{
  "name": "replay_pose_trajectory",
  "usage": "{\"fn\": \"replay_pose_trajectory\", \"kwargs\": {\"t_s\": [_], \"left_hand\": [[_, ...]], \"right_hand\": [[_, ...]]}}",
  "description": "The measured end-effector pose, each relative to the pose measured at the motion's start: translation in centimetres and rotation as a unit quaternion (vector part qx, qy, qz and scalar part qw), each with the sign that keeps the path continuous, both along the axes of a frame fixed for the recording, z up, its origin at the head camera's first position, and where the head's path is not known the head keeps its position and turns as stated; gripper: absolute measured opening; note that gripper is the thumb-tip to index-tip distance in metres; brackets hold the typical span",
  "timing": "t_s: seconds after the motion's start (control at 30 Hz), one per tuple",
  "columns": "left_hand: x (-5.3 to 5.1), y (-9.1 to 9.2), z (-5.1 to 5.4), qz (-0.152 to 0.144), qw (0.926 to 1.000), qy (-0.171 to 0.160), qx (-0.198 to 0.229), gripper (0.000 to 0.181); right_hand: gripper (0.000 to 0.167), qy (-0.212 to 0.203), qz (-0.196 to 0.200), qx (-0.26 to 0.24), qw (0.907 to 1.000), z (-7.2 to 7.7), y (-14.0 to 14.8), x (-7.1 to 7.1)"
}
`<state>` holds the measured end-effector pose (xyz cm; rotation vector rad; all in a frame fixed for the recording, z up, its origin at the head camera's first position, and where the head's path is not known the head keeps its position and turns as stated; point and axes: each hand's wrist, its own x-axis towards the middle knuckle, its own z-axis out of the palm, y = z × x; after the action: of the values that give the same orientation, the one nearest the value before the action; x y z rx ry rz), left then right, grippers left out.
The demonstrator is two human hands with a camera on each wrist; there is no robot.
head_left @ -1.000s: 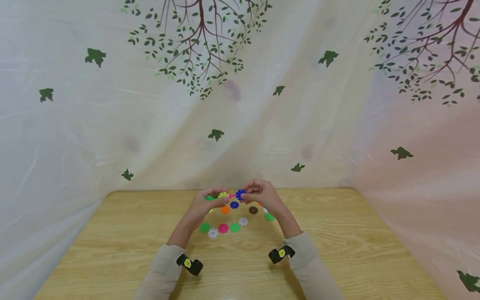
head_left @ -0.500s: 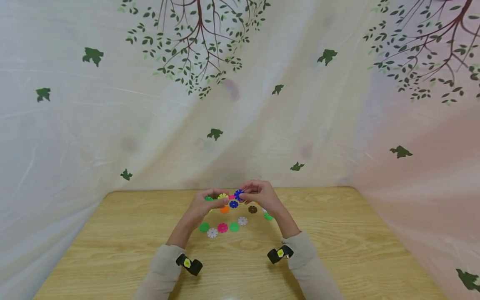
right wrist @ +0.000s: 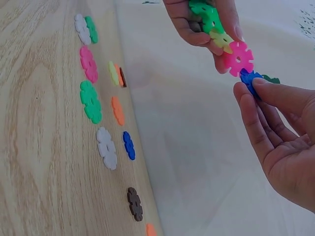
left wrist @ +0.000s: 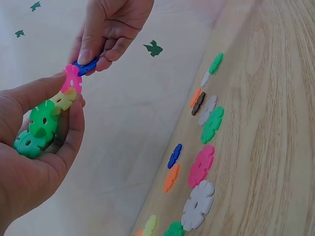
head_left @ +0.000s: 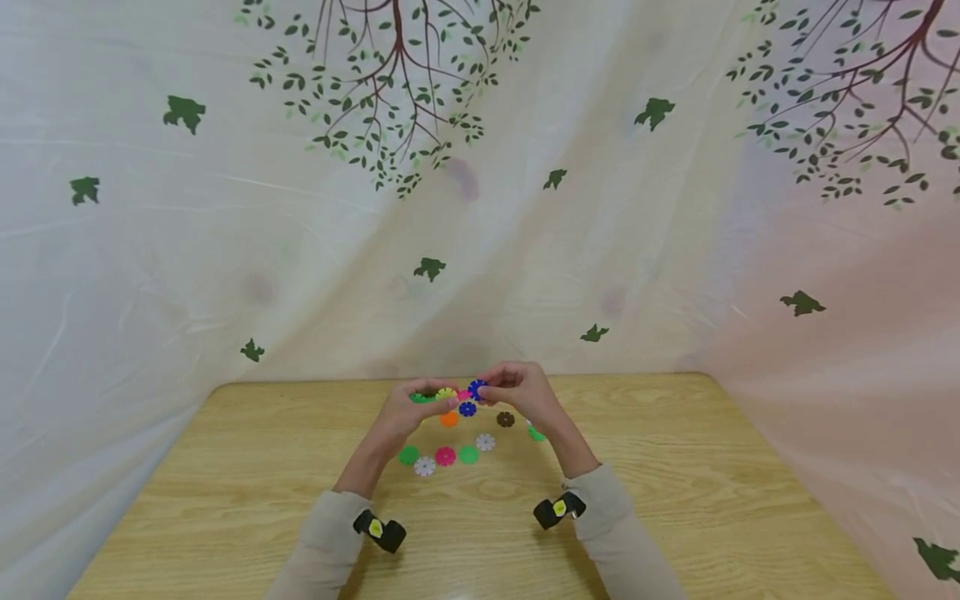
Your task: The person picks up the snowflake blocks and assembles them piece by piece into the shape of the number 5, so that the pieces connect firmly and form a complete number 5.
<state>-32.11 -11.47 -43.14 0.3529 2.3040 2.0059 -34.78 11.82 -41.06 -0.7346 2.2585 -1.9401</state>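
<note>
My left hand (head_left: pixel 403 414) holds a short chain of interlocking flower discs between thumb and fingers. In the left wrist view, two green discs (left wrist: pixel 44 119) lie along its palm, joined to a yellow disc (left wrist: pixel 64 101) and a pink disc (left wrist: pixel 72 78) at the outer end. A blue flower disc (right wrist: pixel 250 81) is pinched between thumb and fingertips of my right hand (head_left: pixel 531 398). Its edge meets the pink disc's rim, set crosswise to it. Whether the slots are fully engaged cannot be told. Both hands are raised over the table's far side.
Loose discs lie flat on the wooden table (head_left: pixel 675 483) below my hands: a pink one (head_left: pixel 446 456), a brown one (head_left: pixel 506 419), another blue one (head_left: pixel 467 409), and several green, white and orange ones. A printed cloth (head_left: pixel 480 275) hangs behind the table's far edge.
My right hand has shifted slightly left, bringing the blue disc closer to the pink one. The pink disc now shows more of its face. My left hand stays nearly still.
</note>
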Motion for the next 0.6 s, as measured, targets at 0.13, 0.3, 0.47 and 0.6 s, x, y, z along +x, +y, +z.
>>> {"fn": "replay_pose_trajectory", "kwargs": {"t_s": [0.13, 0.3, 0.47, 0.6], "left_hand": [[0.09, 0.10, 0.18, 0.002, 1.0000, 0.005, 0.006, 0.032], [0.23, 0.16, 0.44, 0.004, 0.9999, 0.008, 0.013, 0.031], [0.31, 0.22, 0.56, 0.001, 0.9997, 0.010, 0.020, 0.031], [0.32, 0.18, 0.63, -0.012, 0.9997, 0.009, 0.018, 0.032]], "right_hand": [[0.019, 0.005, -0.003, -0.009, 0.9999, 0.00, -0.11, 0.03], [0.019, 0.009, -0.007, -0.028, 0.9996, -0.01, -0.33, 0.07], [0.017, 0.023, -0.011, -0.033, 0.9991, 0.28, -0.62, 0.36], [0.017, 0.016, -0.012, -0.032, 0.9993, 0.40, -0.54, 0.44]]}}
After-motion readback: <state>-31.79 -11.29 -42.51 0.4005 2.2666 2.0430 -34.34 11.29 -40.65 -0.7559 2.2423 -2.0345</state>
